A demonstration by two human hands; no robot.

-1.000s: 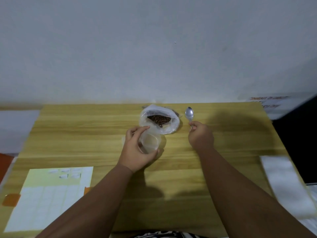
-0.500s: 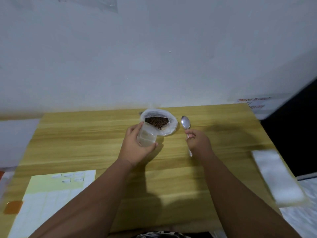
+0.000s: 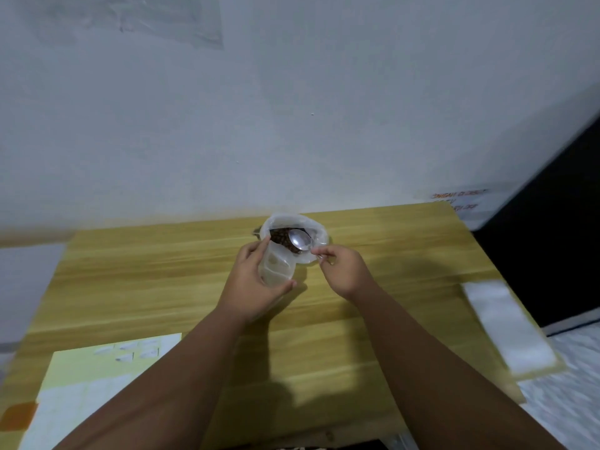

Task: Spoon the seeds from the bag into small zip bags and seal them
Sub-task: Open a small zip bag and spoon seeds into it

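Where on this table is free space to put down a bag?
Bare wood lies left of the left hand, beyond the yellow sheet, and between the right hand and the white stack. It is crowded at the back middle, around the seed bag, spoon and small zip bag.

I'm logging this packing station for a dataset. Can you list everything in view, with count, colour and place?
table: 1, light wood, lower half of the view
seed bag: 1, whitish clear plastic, open, far middle of the table
seeds: many, dark brown, inside the seed bag
spoon: 1, silver, bowl over the seeds in the bag's mouth
small zip bag: 1, clear, on the near side of the seed bag
sheet: 1, pale yellow and white, near left of the table
patch: 1, orange, left of the sheet
plastic stack: 1, translucent white, table's right edge
notice: 1, red writing, blurred, past the far right corner
left hand: 1, grips the small zip bag
right hand: 1, pinches the spoon's handle
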